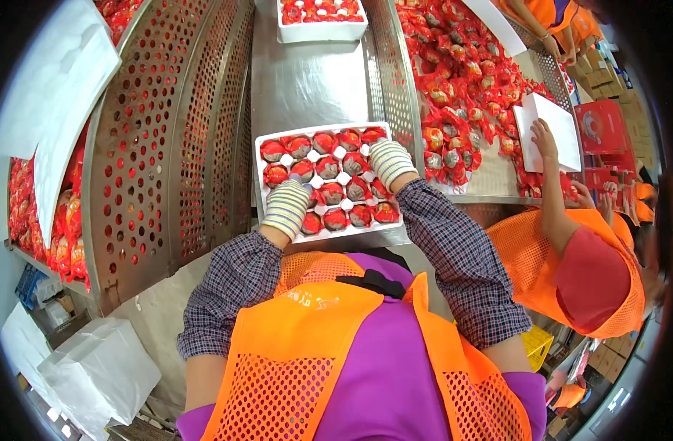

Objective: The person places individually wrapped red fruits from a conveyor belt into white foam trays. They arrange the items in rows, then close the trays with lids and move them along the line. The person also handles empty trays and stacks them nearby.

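In front of me a white foam tray [351, 234] lies on the metal work surface, its rows of cups filled with round, egg-sized pieces in red and clear wrappers [328, 167]. Both my hands wear striped knit gloves. My left hand [286, 207] rests over the tray's lower-left part, fingers curled down among the wrapped pieces; what lies under the fingertips is hidden. At the upper-right corner my right hand [391, 162] is closed over the tray's edge, its fingers against the wrapped pieces there.
Perforated metal walls [167, 140] flank the metal channel [311, 81]. Another filled tray [322, 32] sits farther along it. Heaps of red-wrapped pieces [454, 81] lie beyond the right wall. A co-worker's hand [544, 138] touches a white box [560, 140]. White sheets [65, 95] hang at left.
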Available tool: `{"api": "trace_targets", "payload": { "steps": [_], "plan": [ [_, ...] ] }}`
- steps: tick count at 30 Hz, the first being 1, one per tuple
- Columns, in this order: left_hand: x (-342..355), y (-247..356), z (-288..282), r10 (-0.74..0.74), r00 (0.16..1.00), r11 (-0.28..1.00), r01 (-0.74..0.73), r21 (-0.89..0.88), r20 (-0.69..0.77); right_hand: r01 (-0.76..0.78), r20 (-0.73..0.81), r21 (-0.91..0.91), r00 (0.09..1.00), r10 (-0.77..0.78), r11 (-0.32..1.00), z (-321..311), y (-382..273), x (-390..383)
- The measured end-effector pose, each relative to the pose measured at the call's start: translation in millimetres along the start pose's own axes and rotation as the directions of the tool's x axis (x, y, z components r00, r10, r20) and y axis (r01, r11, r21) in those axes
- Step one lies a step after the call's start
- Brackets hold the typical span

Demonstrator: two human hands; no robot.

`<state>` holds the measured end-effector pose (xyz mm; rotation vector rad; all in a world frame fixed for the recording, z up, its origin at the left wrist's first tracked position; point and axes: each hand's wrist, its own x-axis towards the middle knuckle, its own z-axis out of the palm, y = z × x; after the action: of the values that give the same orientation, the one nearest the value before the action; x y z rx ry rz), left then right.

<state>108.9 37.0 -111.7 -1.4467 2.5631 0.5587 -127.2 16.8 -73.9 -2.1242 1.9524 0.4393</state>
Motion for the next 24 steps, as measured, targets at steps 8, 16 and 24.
{"api": "trace_targets", "payload": {
  "steps": [8, 16, 24],
  "plan": [
    [-16.3, -24.1, -35.4, -0.053, 0.746, 0.983, -0.08, -0.168, -0.663, 0.175, -0.27, 0.225, 0.956, -0.112, 0.958, -24.1, -34.5, 29.2],
    [52.1, -74.1, -23.9, -0.461, 0.883, -0.162, 0.016, -0.987, 0.09, 0.196, -0.092, 0.032, 0.977, -0.193, 0.98, -10.5, -66.7, 59.4],
    [37.4, -74.0, -30.0, -0.133, 0.936, 0.88, -0.04, -0.474, -0.327, 0.136, -0.202, 0.239, 0.975, -0.088, 0.962, -4.2, -59.5, 46.1]
  ]
}}
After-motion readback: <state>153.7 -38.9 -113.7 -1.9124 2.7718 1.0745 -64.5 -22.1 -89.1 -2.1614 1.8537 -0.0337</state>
